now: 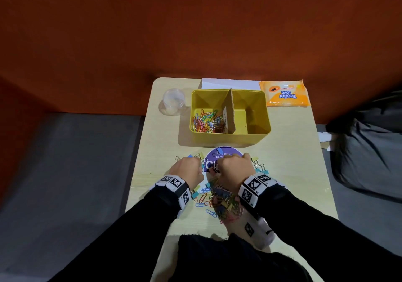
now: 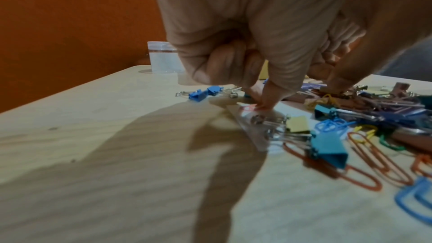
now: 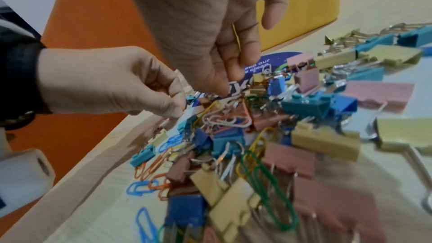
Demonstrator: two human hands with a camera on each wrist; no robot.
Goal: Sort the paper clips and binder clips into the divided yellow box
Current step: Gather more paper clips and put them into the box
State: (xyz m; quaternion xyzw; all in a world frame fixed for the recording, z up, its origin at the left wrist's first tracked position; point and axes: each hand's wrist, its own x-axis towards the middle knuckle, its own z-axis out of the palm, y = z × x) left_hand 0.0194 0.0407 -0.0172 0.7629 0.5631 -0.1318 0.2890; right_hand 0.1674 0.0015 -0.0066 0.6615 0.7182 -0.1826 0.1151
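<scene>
Pinching both: left hand [image 3: 112, 82] fingertips down on a paper clip, probably pink; right hand [image 3: 210, 30] curled around a yellow paper clip. Mixed clip pile [image 1: 219, 197] near, mid-sort. Next: carry to yellow box [image 1: 230, 129] left compartment, far side. Right table edge [image 1: 322, 173] well apart.

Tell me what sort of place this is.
Probably a small booth or seating nook, not a proper office: a narrow wooden table stands against an orange padded wall, with grey cushioned seats on both sides. A pack of tissues lies at the table's far corner.
</scene>
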